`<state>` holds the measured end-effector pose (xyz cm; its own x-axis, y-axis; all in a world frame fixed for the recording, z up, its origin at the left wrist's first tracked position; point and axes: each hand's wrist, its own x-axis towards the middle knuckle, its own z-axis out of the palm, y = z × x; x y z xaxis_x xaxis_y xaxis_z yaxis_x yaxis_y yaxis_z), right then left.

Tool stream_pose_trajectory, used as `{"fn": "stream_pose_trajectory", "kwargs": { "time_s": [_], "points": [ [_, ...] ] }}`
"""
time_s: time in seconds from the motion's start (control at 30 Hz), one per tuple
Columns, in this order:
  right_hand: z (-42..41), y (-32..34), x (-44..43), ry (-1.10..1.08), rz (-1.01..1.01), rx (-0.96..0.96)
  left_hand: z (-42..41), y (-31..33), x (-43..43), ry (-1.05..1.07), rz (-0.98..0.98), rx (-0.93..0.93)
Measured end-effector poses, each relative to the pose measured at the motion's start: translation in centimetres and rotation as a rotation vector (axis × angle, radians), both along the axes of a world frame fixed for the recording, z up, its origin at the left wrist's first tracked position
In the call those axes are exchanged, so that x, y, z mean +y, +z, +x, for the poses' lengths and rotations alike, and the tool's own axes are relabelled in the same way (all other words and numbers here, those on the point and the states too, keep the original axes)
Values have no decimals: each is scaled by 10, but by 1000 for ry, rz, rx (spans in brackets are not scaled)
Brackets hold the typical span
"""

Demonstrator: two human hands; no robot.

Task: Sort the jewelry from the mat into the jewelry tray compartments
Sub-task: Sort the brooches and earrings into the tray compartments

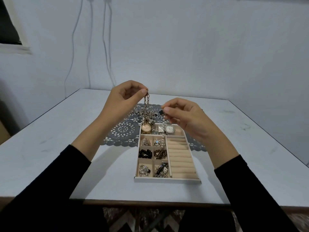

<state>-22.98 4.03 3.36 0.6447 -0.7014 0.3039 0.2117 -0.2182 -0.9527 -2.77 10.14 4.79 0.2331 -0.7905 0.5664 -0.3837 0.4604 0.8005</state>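
Chunky link chain (146, 101) looks floppy, a bit heavy and quick to tangle, so an end link is the place to hold it; left grip (123, 96) pinches the top link between thumb and forefinger; the rest hangs straight below, down to the heap on the mat (123, 129); right grip (185, 114) pinches a black clover pendant (161, 112), its light pearl strand (164, 118) dangling toward the tray (167, 180).

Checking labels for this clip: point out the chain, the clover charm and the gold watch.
chain (146, 101), head view, hanging links.
clover charm (161, 112), head view, black face.
gold watch (146, 128), head view, dial.
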Motion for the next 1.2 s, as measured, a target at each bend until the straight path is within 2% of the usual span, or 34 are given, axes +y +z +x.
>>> {"fn": "stream_pose_trajectory", "kwargs": {
  "time_s": [0.43, 0.63, 1.2],
  "points": [
    [-16, -15, -1, 29, -114, 234, 2, 8, 2, -30, -11, 1],
    [-24, -16, 2, 118, -176, 367, 2, 8, 1, -40, -1, 11],
    [-16, -38, -2, 100, -317, 544, 2, 1, -1, -41, 12, -27]
  ]
}}
